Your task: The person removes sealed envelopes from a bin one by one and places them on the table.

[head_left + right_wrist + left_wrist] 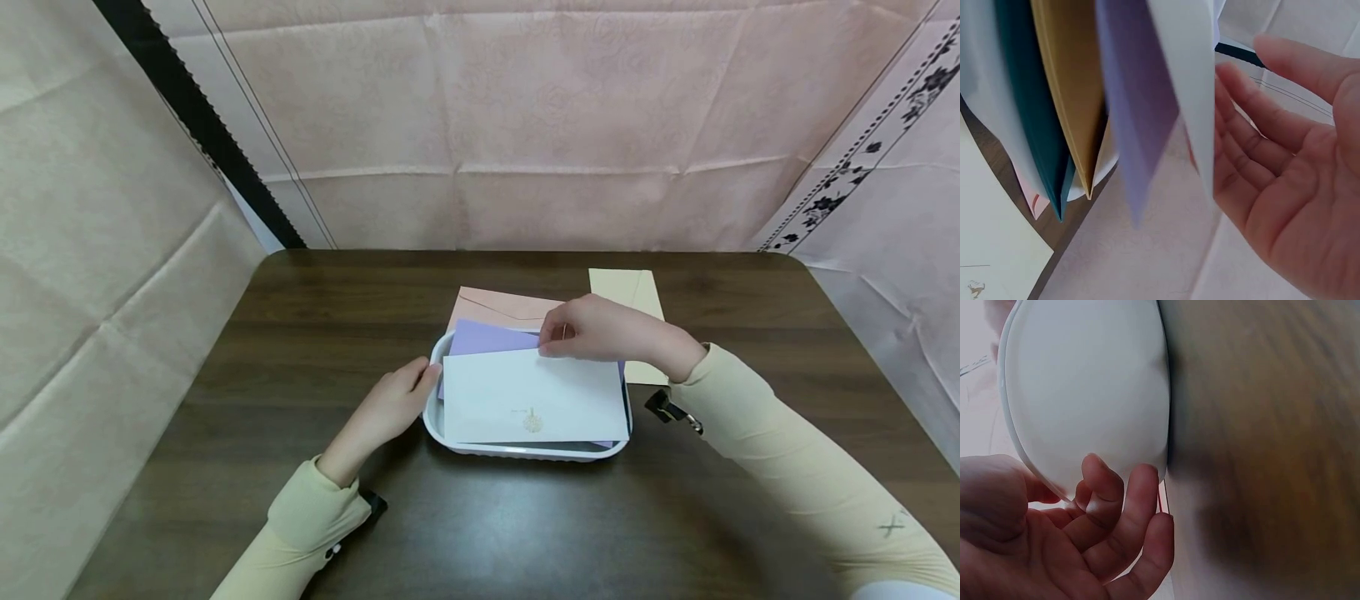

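Note:
A white plastic tray (517, 450) holds several envelopes that lean inside it. My left hand (397, 397) grips its left rim, thumb hooked over the edge and fingers (1141, 506) against the outer wall. My right hand (607, 329) holds the top edge of the front white envelope (525, 396), which bears a small gold print. In the right wrist view its fingertips reach partly behind that envelope and the thumb stands a little apart. Behind it stand a lavender envelope (487, 337), a gold one (1063, 62) and a dark teal one (1029, 106).
Beyond the tray, a pink envelope (502, 306) lies on the dark wooden table (337, 350). A cream envelope (626, 287) lies to the right, partly under the right forearm. Light cloth (525, 125) hangs behind the table and at both sides.

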The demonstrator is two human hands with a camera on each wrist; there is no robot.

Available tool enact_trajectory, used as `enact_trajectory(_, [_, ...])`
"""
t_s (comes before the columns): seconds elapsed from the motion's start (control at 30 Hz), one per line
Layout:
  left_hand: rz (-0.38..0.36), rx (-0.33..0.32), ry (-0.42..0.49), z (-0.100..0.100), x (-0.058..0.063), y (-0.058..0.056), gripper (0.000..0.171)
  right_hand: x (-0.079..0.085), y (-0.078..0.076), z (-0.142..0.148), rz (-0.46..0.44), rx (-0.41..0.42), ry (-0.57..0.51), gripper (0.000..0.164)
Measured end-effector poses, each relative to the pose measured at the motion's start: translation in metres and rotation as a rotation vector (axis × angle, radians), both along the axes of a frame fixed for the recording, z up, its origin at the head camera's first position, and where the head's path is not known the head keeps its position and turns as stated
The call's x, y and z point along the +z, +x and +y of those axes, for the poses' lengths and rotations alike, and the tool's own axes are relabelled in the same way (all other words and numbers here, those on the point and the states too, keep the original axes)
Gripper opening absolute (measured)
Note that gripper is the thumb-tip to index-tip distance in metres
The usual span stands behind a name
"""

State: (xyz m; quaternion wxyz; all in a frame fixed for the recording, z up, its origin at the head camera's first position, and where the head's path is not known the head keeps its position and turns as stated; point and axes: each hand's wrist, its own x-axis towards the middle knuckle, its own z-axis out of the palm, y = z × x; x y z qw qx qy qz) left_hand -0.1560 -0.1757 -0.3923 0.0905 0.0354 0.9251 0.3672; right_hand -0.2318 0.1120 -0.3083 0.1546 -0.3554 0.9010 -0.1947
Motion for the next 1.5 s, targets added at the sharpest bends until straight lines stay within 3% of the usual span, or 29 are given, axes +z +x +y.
enact_trajectory(0.4, [-0.018,0.011,-0.005,0.001,0.002,-0.001,0.03,-0.007,0.001,-0.004,-0.034,0.01,0.056,0.02])
enact_trajectory(0.63, [-0.006,0.007,-0.006,0.001,0.002,-0.002,0.031,-0.01,0.004,-0.011,-0.058,-0.02,0.1,0.035])
enact_trajectory(0.9, [0.006,0.003,-0.006,0.001,0.002,-0.002,0.032,-0.015,0.009,-0.014,-0.039,0.001,0.122,0.054])
enact_trajectory(1.5, [-0.005,0.009,0.001,0.0,0.0,0.0,0.032,-0.022,0.015,-0.017,-0.052,-0.004,0.102,0.056])
